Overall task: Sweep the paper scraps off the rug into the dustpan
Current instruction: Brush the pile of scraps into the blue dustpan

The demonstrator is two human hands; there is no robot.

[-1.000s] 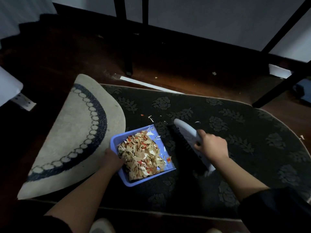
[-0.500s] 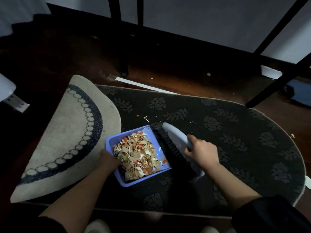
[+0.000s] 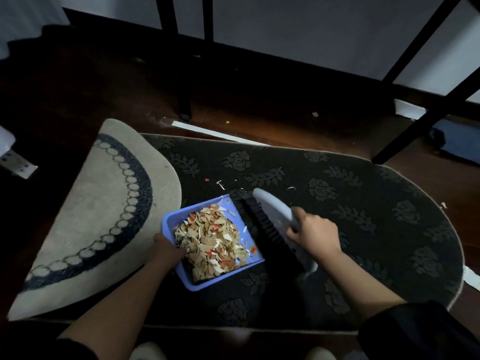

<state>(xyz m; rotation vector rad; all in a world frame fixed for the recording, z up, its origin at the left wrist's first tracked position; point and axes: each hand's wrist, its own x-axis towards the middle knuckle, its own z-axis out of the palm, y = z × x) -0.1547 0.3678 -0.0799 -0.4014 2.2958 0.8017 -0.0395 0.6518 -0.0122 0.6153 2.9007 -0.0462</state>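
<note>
Scraps of tan and red paper (image 3: 211, 242) filled the blue plastic dustpan (image 3: 170, 222) at centre frame, gripped by the left hand (image 3: 168, 249); the right hand (image 3: 313, 236) clasped the grey brush (image 3: 272, 211), bristles at the pan's right lip, loose bits (image 3: 220, 184) lying just above on the dark floral rug (image 3: 363, 216).

The left hand (image 3: 166, 249) hides the dustpan (image 3: 170, 222) handle; its fingers cannot be made out. The bottom edge crops both arms.

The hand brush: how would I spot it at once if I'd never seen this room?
Find the dark oval rug with a leaf and rose pattern, then the blue plastic dustpan heaped with paper scraps on it. The pale grey hand brush with black bristles lies along the dustpan's open edge, gripped by the right hand; nothing else here is pale grey with bristles.
</note>
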